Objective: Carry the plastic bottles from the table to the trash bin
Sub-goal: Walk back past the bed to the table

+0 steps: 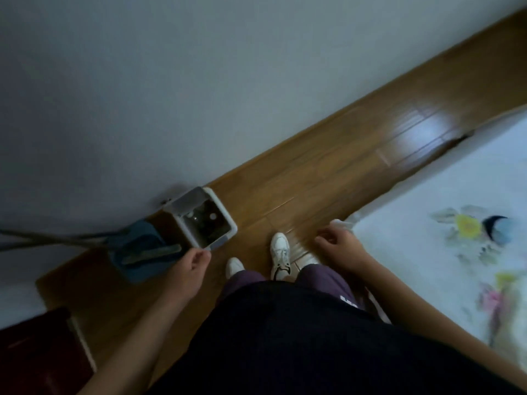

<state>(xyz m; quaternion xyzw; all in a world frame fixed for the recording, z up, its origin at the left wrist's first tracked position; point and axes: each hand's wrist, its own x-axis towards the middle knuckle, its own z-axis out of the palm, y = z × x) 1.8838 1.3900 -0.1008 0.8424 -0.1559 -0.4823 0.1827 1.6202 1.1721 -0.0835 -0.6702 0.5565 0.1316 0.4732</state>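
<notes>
The person's dark top (285,337) fills the bottom of the view, with purple trousers (322,277) and two white shoes (279,252) on the wooden floor (328,166) just this side of the trash bin (225,220). The left hand (191,266) hangs nearest the bin, its fingertips almost at the bin's near corner, fingers loosely curled and empty. The right hand (339,246) is on the far side of the shoes from the bin, fingers half bent and spread, gripping nothing, close to the edge of a white cloth with flower prints (427,252). The bin is a white-rimmed square container standing on the floor against the wall (199,81), its top open. Inside it, plastic bottles (202,219) lie in the dark interior; a clear shoulder and a pale round cap show, but blur hides how many there are. Touching the bin on the side away from the shoes is a blue mop head (142,252), its grey handle running off along the wall. A dark red object (34,352) sits in the corner of the view, well apart from the bin
</notes>
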